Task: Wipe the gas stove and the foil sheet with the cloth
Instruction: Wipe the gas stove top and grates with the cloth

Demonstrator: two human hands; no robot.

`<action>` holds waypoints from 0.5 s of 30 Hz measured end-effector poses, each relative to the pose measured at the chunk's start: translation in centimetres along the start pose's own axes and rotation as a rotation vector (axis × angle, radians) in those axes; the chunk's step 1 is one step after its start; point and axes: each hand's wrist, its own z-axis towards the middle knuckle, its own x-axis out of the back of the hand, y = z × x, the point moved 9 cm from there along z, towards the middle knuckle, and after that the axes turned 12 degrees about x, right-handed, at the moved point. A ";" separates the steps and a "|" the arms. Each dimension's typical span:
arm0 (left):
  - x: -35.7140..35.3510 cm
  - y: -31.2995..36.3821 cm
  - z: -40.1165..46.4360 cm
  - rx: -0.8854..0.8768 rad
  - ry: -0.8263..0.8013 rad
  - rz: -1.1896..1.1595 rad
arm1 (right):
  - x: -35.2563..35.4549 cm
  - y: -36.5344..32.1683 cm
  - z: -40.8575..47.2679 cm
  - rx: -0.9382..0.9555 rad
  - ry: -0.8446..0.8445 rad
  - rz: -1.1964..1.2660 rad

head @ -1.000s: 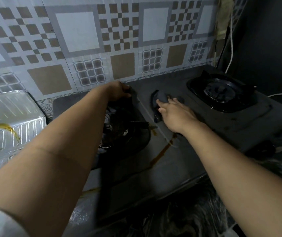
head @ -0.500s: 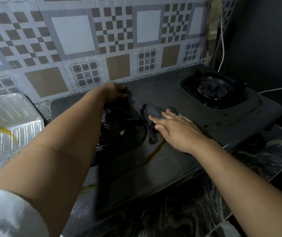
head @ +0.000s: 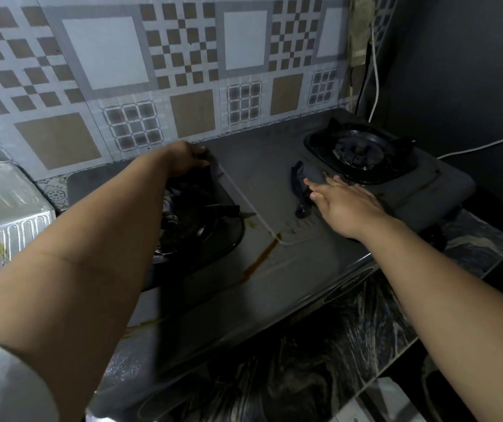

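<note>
My right hand [head: 343,202] presses the limp, light cloth [head: 300,190] flat-fingered mid-stove [head: 274,166]; left hand [head: 184,156] grips the back edge; a bunched grip would hold it better

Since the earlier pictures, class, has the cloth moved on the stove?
Yes. The cloth, under the right hand, has slid rightwards, away from the left burner, toward the right burner.
</note>
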 end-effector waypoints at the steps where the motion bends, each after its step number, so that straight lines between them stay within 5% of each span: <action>1: 0.0 0.0 0.0 -0.002 -0.001 0.004 | 0.1 0.4 -0.2 -0.018 0.014 0.001; 15: -0.2 0.1 0.2 -0.022 -0.006 0.036 | -0.1 -0.5 -3.9 -0.055 0.116 -0.015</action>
